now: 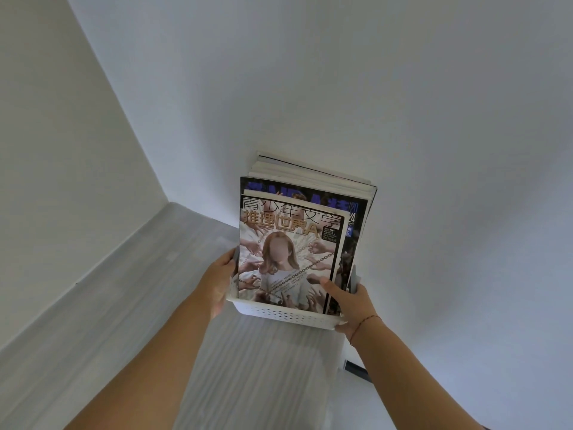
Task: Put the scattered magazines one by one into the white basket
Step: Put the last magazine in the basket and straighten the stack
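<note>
Magazines (294,243) standing upright in basket (285,315), basket backing against wall (403,103), left hand (217,283) gripping left rim, right hand (353,302) gripping right corner, thumb pressing front cover.

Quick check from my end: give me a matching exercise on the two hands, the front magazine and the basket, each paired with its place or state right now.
Things:
1. left hand
2. right hand
3. front magazine
4. white basket

States:
A. stands upright at the front of the stack
B. grips the basket's right end, thumb on the front cover
C. holds the magazines, gripped at both ends
D. grips the basket's left end

Pairs: 1-D, 2-B, 3-A, 4-C
</note>
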The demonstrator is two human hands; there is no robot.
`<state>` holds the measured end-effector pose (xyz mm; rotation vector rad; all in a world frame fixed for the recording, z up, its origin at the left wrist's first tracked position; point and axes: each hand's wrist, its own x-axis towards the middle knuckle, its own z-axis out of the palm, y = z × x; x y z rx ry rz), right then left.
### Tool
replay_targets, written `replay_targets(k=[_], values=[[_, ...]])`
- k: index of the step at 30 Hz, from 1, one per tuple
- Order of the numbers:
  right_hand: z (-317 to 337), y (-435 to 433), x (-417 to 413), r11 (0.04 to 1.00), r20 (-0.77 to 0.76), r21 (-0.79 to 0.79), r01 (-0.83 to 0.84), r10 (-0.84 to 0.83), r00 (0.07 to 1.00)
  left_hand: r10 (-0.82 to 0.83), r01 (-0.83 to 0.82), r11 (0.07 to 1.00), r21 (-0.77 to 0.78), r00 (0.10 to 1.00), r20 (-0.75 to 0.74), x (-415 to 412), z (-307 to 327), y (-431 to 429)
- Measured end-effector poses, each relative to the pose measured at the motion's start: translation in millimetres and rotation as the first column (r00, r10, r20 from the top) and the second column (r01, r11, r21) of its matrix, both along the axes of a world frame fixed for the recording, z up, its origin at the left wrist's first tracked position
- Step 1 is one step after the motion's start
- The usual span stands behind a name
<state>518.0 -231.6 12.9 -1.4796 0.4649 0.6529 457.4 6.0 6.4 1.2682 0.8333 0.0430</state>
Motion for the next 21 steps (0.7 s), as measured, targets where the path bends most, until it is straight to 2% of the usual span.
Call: replay_targets(k=[8, 12, 16, 19, 21], values=[[-8, 17, -14, 0.986, -0.032, 0.015, 0.166, -0.166, 0.986, -0.11, 0.112, 0.987, 0.119, 0.994, -0.021, 26, -2, 21], [-6, 26, -5, 0.982, -0.016, 0.018, 0.188, -0.187, 0.982, -0.118, 0.118, 0.977, 0.176, 0.993, -0.01, 45, 1, 27], [-5, 26, 3, 0.988, 0.026, 0.059, 0.144, -0.146, 0.989, -0.12, 0.114, 0.977, 0.183, 0.993, 0.021, 53, 0, 29], [-7, 21, 3, 0.999, 0.138, -0.011, 0.041, -0.039, 0.99, -0.103, 0.093, 0.974, 0.209, 0.994, 0.038, 52, -1, 27], [-6, 17, 7, 0.996, 0.221, -0.083, -0.035, 0.053, 0.974, -0.088, 0.084, 0.957, 0.278, 0.996, -0.001, 49, 0, 26]])
